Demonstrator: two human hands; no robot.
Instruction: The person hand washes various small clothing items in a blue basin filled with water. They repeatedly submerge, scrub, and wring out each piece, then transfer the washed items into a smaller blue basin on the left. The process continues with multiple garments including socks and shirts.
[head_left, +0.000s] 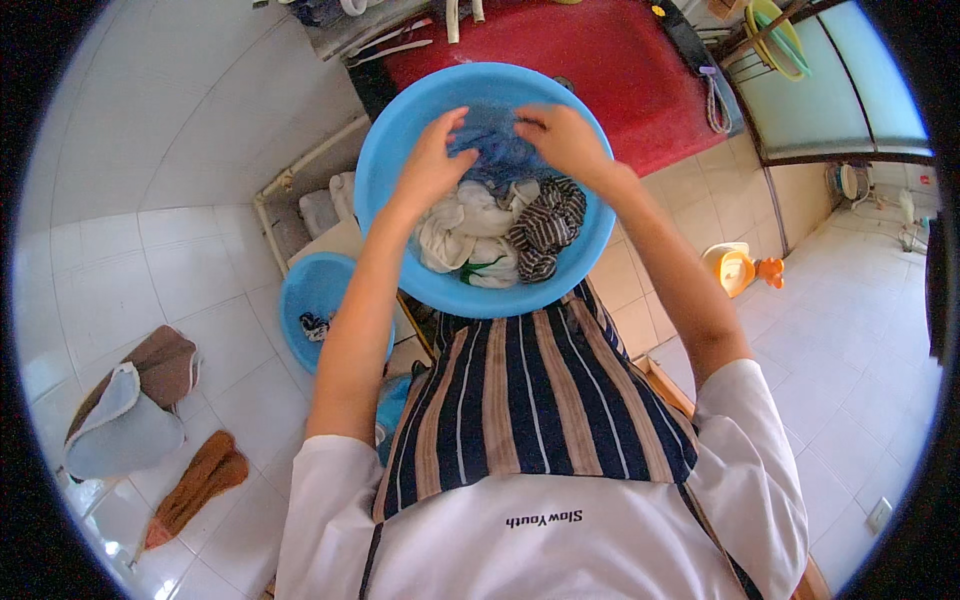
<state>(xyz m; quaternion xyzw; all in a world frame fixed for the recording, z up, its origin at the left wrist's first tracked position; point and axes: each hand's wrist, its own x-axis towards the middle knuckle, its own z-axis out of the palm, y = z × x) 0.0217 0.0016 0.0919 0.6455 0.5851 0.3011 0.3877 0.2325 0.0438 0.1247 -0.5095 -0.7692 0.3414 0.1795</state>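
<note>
A large light-blue plastic basin (480, 304) rests at the front of a red sink, in front of my apron. My left hand (441, 154) hovers over its left part, thumb and fingers apart and nothing between them. Across from it, my right hand (559, 139) is slightly blurred, fingers bent and apart, with nothing visible in them. Dark blue fabric (496, 150) lies below and between the hands. Nearer me in the basin are bunched white cloths (476, 214), one with a green edge, and a twisted brown-and-white striped cloth (547, 229).
The red sink (637, 82) has a dark rim. A smaller blue basin (296, 322) holding black-and-white fabric stands at lower left. Brown cloth (202, 480) and a grey-white cloth (127, 431) hang by the tiled wall. A yellow-orange item (733, 271) is at right.
</note>
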